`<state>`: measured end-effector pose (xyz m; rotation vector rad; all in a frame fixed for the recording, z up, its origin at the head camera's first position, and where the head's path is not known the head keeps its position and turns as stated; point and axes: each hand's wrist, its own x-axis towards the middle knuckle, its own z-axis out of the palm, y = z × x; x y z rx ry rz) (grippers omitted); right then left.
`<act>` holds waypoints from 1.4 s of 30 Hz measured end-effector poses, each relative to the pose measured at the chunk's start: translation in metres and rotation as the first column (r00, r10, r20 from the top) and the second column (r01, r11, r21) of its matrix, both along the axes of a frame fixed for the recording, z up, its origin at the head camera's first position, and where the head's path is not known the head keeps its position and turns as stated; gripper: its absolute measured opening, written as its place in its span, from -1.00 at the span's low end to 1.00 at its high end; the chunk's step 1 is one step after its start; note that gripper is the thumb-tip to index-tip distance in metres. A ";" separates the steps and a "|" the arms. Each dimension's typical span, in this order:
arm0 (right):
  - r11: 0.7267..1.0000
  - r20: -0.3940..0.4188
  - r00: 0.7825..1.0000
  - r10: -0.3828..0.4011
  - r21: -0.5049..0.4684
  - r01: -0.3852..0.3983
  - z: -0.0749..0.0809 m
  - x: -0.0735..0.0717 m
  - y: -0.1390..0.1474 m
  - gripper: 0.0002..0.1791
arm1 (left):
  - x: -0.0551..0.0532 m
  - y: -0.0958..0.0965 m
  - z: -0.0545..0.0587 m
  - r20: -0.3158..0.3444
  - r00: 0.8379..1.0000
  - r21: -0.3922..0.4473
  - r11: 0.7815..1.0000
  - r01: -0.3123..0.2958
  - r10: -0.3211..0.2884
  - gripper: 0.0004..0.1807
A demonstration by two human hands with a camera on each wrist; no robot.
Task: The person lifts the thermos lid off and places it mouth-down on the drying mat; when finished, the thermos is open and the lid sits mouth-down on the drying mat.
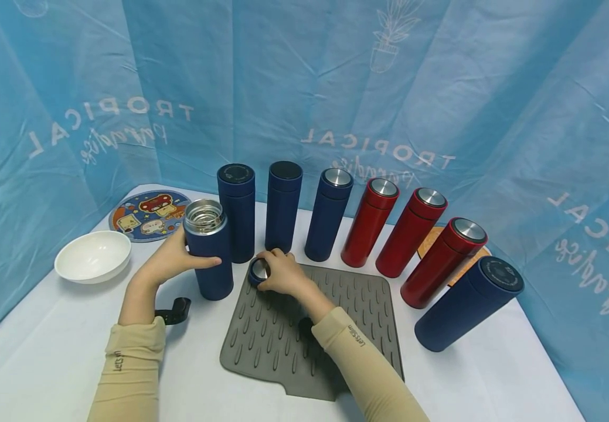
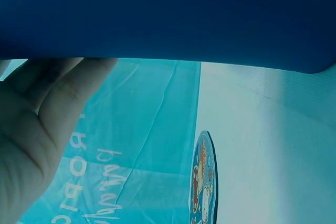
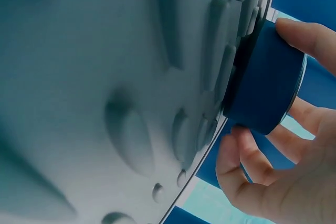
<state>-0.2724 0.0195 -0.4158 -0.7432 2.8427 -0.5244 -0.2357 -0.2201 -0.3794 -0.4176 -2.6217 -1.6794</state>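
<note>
My left hand (image 1: 174, 258) grips a dark blue thermos flask (image 1: 213, 266) from its left side, thumb laid across the front. That flask stands upright without its lid, showing its bare steel neck. In the left wrist view, the hand (image 2: 31, 135) lies against the flask's blue wall (image 2: 173, 17). At the far left corner of a grey drying mat (image 1: 267, 340), my right hand (image 1: 285, 274) pinches a blue lid with a steel top (image 1: 259, 269). The right wrist view has this lid (image 3: 268, 80) resting on or just above the ridged mat, between thumb and fingers.
Behind the mat stand several lidded blue flasks (image 1: 283, 205) and three red ones (image 1: 370, 223), curving round to another blue flask (image 1: 468, 305) at right. A white bowl (image 1: 93, 258) and a round cartoon mat (image 1: 148, 215) lie left. Blue curtain (image 1: 283, 88) encloses the table.
</note>
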 end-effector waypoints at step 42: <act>0.629 0.238 0.968 -0.077 -0.742 0.232 0.048 0.027 0.107 -0.46 | 0.002 0.002 0.005 0.020 1.000 -0.018 1.000 -0.001 0.001 0.09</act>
